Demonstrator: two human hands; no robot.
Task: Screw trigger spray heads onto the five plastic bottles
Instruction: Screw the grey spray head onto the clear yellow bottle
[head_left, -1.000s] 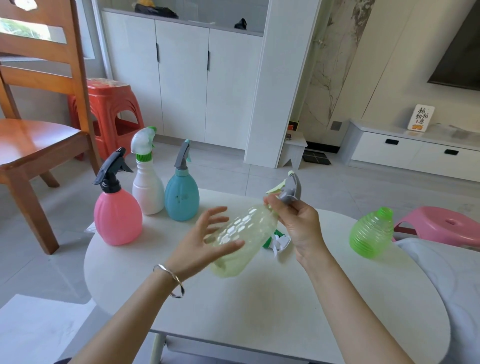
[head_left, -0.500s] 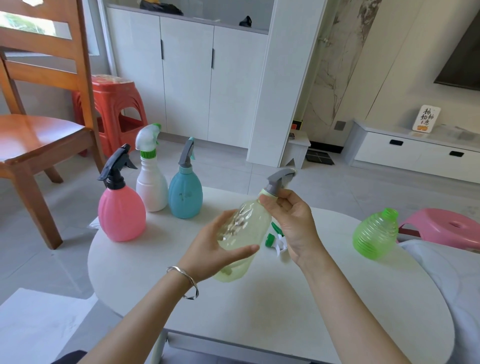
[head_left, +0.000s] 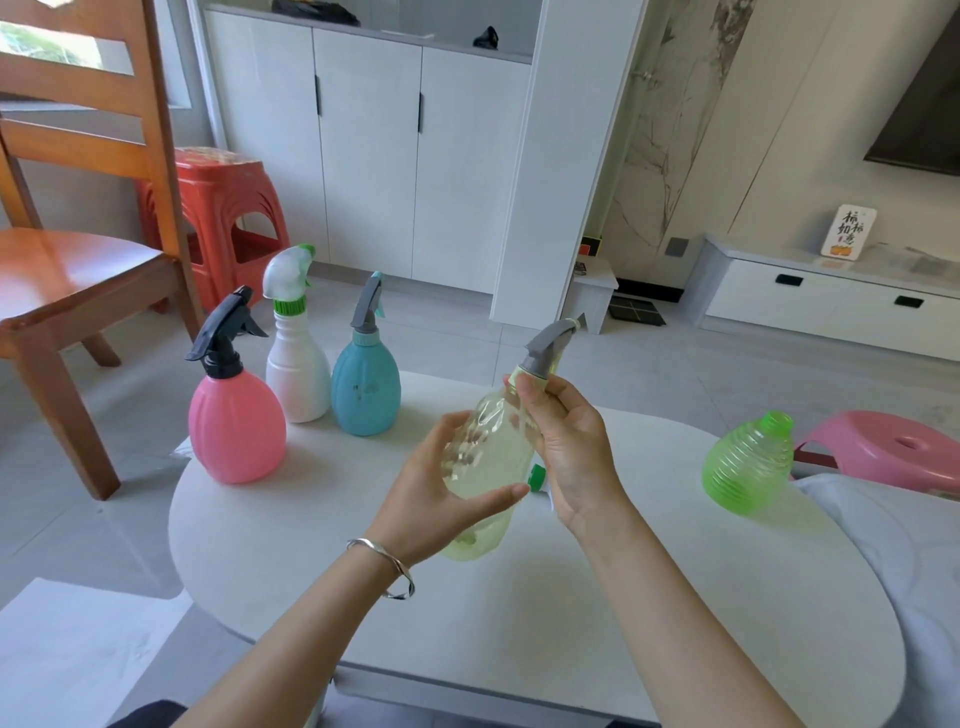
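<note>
My left hand (head_left: 436, 499) grips the body of a clear pale-yellow bottle (head_left: 491, 462), tilted above the white table (head_left: 571, 613). My right hand (head_left: 571, 441) pinches the bottle's neck collar just under its grey trigger head (head_left: 548, 345). At the back left stand a pink bottle (head_left: 236, 426) with a black head, a white bottle (head_left: 297, 371) with a white and green head, and a teal bottle (head_left: 365, 389) with a grey head. A green ribbed bottle (head_left: 748, 465) without a head sits at the right. A green and white spray head (head_left: 537, 475) lies partly hidden behind my hands.
A wooden chair (head_left: 78, 260) and a red stool (head_left: 228, 208) stand to the left of the table. A pink stool (head_left: 893, 449) is beyond the right edge. White cloth (head_left: 924, 597) lies along the right side.
My left hand closed around the bottle's body. The bottle rose and tipped more upright, its grey head now pointing up and right. My right hand stayed at the neck.
</note>
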